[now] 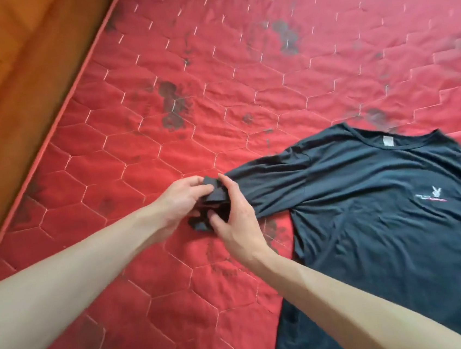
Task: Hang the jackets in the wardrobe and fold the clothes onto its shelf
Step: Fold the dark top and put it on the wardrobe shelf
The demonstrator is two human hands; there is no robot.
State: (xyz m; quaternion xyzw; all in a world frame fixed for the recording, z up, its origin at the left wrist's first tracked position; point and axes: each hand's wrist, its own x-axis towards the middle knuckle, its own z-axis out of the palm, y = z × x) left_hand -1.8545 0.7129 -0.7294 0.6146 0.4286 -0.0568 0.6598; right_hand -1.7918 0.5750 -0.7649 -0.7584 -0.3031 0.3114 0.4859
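**Dark shirt spread on red mattress, both hands at its sleeve end**

Dark long-sleeved shirt (384,215) lies flat on the right of the red quilted mattress (213,76). Its sleeve (270,190) stretches left, where the left hand (181,202) and right hand (236,216) pinch the bunched cuff (214,197), fingers curled on the fabric. Wooden bed frame (15,83) runs along the far left.

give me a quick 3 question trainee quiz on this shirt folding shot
1. True or false: the dark long-sleeved shirt lies chest logo up on the red quilted mattress.
2. Which part of the shirt do the left hand and right hand hold? A collar B sleeve cuff C hem
3. What runs along the mattress's left edge?

Key
1. True
2. B, both hands pinch the bunched cuff
3. An orange-brown wooden bed frame
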